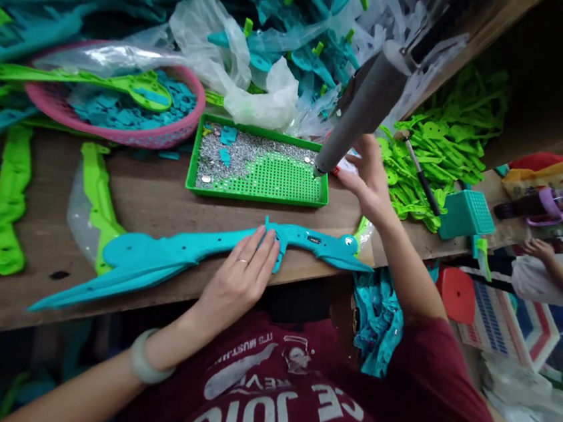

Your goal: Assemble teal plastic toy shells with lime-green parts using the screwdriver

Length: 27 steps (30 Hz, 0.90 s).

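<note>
My left hand lies flat with fingers stretched over the middle of a long teal plastic toy-weapon shell, which rests along the table's front edge. My right hand is raised at the right end of a green tray, thumb and fingers apart; some fingertips are hidden. A grey cylindrical power screwdriver hangs tilted in front of them, its tip over the tray. Near my thumb shows a small red-and-white thing I cannot make out. Many small silvery screws lie in the tray.
A pink basket of small teal parts stands back left. Lime-green parts are heaped at right beside a teal box. Lime-green frames lie at left; teal shells pile behind. A co-worker's arm is at far right.
</note>
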Motion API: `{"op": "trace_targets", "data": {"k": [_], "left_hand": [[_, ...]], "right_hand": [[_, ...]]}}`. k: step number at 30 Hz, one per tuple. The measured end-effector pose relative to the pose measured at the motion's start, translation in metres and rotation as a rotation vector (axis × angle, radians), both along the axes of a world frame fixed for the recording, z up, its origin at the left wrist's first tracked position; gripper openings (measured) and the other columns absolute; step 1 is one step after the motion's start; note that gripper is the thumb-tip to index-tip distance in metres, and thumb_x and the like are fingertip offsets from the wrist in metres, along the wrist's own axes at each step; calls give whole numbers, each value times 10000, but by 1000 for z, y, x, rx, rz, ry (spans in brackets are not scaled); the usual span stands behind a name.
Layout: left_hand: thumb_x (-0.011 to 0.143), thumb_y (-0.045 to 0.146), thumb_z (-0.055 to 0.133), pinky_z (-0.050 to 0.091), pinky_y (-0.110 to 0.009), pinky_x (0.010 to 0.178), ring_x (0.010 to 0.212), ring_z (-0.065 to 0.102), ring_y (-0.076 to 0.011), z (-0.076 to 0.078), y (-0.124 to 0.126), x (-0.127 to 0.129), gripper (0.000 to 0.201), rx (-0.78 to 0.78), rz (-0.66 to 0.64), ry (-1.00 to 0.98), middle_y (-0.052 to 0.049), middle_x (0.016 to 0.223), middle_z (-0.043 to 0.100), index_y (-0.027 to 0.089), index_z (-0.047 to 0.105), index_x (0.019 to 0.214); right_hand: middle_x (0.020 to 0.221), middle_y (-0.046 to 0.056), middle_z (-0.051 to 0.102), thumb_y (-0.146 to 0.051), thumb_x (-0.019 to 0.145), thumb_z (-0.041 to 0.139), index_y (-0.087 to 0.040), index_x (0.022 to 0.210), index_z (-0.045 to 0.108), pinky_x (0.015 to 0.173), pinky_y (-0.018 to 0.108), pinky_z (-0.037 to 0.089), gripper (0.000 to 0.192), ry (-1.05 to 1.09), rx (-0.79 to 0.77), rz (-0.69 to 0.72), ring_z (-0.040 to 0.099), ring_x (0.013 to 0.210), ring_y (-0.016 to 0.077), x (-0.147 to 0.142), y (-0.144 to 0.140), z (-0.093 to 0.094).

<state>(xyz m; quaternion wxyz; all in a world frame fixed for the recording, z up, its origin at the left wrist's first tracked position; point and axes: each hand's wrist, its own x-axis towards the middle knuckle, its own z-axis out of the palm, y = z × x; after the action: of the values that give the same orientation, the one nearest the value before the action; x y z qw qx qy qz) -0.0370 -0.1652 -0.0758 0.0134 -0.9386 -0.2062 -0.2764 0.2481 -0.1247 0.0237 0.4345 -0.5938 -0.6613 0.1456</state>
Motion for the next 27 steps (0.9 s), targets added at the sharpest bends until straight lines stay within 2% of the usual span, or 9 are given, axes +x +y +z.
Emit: {"op": "trace_targets", "data": {"k": [2, 4, 7, 10, 12, 16, 19, 23, 27], "left_hand": [[962, 48, 504, 516, -532, 1086, 1456, 360, -393, 0, -3, 3, 698, 26, 27, -10, -268, 1462, 506, 11, 189, 1584], [953, 47, 512, 523, -518, 1079, 1448, 389, -394, -1, -6, 4, 621, 54, 52, -9, -262, 1451, 529, -14, 315, 1539], [955, 92, 536, 529, -498, 1064, 1398, 484, -393, 2, -8, 8, 464, 54, 88, -13, -246, 1435, 564, -19, 515, 1406], [999, 222, 516, 540, -453, 1044, 1331, 569, -341, 11, -5, 16, 385, -51, 116, -41, -227, 1407, 605, -7, 613, 1293], [997, 259, 510, 555, -445, 1010, 1264, 616, -317, 17, -2, 23, 368, -113, 127, -38, -211, 1325, 665, 37, 649, 1256], [891, 125, 528, 579, -486, 919, 1118, 674, -338, 22, 3, 40, 400, -109, 138, 40, -172, 1165, 720, 152, 665, 1266], [852, 77, 495, 568, -493, 938, 1121, 664, -339, 20, 4, 47, 440, -120, 155, 43, -177, 1176, 704, 139, 672, 1250], [864, 73, 475, 551, -471, 956, 1109, 654, -307, 20, 3, 49, 442, -156, 177, 46, -146, 1121, 712, 152, 674, 1251], [888, 53, 412, 520, -425, 980, 1178, 615, -294, 19, -3, 47, 410, -119, 195, -8, -167, 1228, 693, 73, 703, 1176]], "right_hand": [[1109, 78, 658, -552, 872, 634, -240, 1230, 559, 902, 412, 573, 481, 118, -85, 203, 644, 1059, 230, -9, 41, 6], [981, 52, 661, -564, 824, 684, -219, 1153, 585, 846, 393, 584, 487, 204, -147, 304, 653, 927, 205, -18, 71, 11], [886, 2, 616, -560, 767, 741, -236, 1151, 547, 769, 358, 585, 539, 282, -162, 329, 629, 795, 160, -30, 96, 12], [814, -44, 570, -564, 765, 749, -263, 1171, 488, 685, 305, 562, 569, 365, -106, 358, 606, 688, 120, -44, 110, 1], [740, -68, 531, -574, 795, 719, -258, 1144, 479, 624, 278, 532, 528, 420, -29, 324, 578, 603, 100, -56, 117, -12], [629, -88, 446, -634, 850, 604, -241, 1077, 505, 576, 284, 503, 465, 468, 115, 155, 525, 514, 99, -76, 127, -41], [630, -84, 425, -666, 861, 549, -242, 1156, 494, 561, 295, 498, 519, 430, 138, 105, 506, 497, 107, -84, 134, -56], [666, -70, 414, -717, 883, 447, -244, 1272, 404, 534, 298, 480, 614, 371, 125, 53, 505, 503, 115, -87, 142, -65], [655, -83, 410, -710, 860, 493, -248, 1244, 361, 532, 302, 469, 615, 445, 106, 38, 497, 484, 113, -90, 146, -67]]}}
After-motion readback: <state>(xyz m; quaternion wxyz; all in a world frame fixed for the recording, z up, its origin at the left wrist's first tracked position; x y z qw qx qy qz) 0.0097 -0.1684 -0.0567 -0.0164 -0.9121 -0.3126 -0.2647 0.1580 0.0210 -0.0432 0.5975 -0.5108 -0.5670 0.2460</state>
